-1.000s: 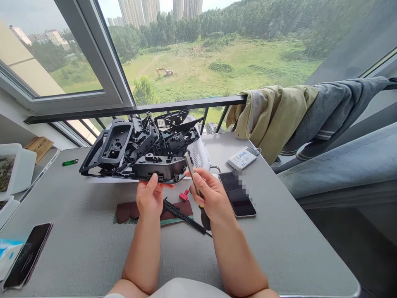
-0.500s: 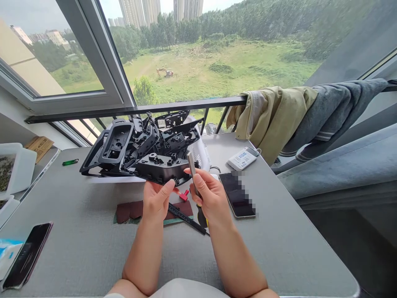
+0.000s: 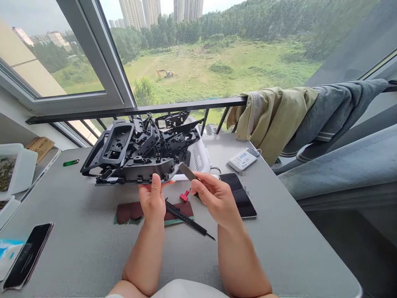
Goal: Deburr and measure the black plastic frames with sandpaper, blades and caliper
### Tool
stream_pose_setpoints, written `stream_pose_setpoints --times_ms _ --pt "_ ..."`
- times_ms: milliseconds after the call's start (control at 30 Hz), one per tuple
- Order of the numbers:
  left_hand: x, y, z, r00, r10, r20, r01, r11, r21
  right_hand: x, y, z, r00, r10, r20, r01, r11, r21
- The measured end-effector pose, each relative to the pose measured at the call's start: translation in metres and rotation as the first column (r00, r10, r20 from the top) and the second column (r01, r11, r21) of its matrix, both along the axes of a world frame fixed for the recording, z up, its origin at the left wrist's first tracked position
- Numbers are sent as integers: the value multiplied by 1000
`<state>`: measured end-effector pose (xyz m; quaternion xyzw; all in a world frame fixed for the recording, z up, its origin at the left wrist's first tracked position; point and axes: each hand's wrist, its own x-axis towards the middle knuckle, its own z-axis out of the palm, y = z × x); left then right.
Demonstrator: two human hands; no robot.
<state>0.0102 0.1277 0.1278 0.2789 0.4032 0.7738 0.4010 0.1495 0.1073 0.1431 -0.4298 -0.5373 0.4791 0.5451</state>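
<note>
While the left hand (image 3: 151,202) has its grip clamped on a long black plastic trim piece (image 3: 149,170) at the near edge of the white basket (image 3: 203,159), the right hand (image 3: 219,200), its grip closed around a flat metal file (image 3: 187,171), sits to the basket's front right; whether file and trim touch is unclear. Other black plastic parts (image 3: 104,142) fill the basket. Before it, a black caliper (image 3: 190,222) crosses a brown sandpaper strip (image 3: 129,211) on the counter (image 3: 93,244).
</note>
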Motion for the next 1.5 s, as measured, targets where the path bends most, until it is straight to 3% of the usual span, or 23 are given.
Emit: stream_pose_setpoints --times_ms 133,267,400,533,700,767,900,967,1167,1333,1500 --pt "-1 -2 -7 995 41 -94 -38 998 40 4 -6 8 956 53 288 -67 997 40" --pt "-1 -3 -14 982 52 -184 -42 998 55 0 -8 9 910 55 411 -96 992 79" --pt "0 -3 -14 970 62 -236 -50 997 57 -4 -8 4 893 -27 449 -28 993 115" --pt "1 -4 -9 966 23 -256 -10 999 51 -2 -8 4 911 -150 385 100 984 147" --pt "0 -5 -10 985 14 -171 -7 999 39 -1 -10 11 918 48 394 -75 996 53" --pt "-1 -4 -9 990 14 -142 -10 999 31 -2 -9 10 917 56 395 -80 996 44" --pt "-2 -1 -3 998 -13 -65 14 1000 14 -1 -7 5 959 -47 279 43 999 21" --pt "-2 0 1 998 -60 -14 60 998 -6 0 -5 3 981 -31 193 39 999 -37" --pt "-2 0 8 978 -206 39 208 977 -54 -9 -3 1 982 185 -31 -187 975 -123" --pt "-4 -1 7 963 -266 38 267 961 -64 -16 -5 0 947 289 -138 -304 948 -98" --pt "-6 1 8 967 -214 136 226 970 -87 -17 -6 -1 898 362 -250 -396 913 -99"
